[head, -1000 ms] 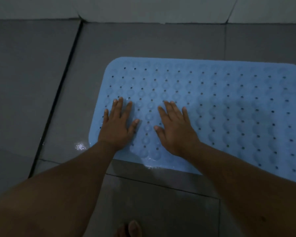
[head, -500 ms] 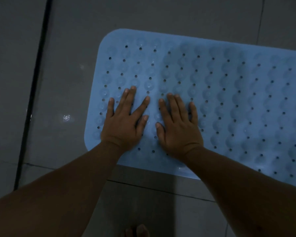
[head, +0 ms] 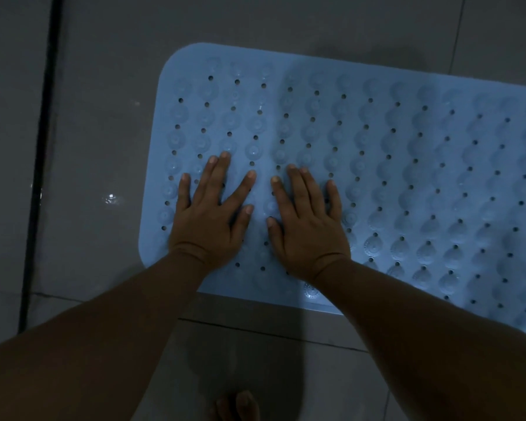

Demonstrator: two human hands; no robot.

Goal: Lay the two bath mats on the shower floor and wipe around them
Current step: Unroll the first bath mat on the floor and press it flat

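Note:
A light blue bath mat point(head: 392, 165) with rows of holes and suction cups lies flat on the grey tiled shower floor point(head: 104, 117); its right end runs out of view. My left hand point(head: 210, 214) rests palm down near the mat's left end, fingers spread. Beside it, my right hand point(head: 307, 220) lies flat on the mat too, fingers apart. Neither hand holds anything. Only one mat is in view.
A dark grout line or channel point(head: 43, 153) runs down the floor at the left. Small wet glints point(head: 111, 197) show on the tile left of the mat. Toes of a bare foot point(head: 239, 405) sit at the bottom edge.
Both hands slid a little further up the mat and closer together. The view tilted down, so the back wall tiles are out of sight.

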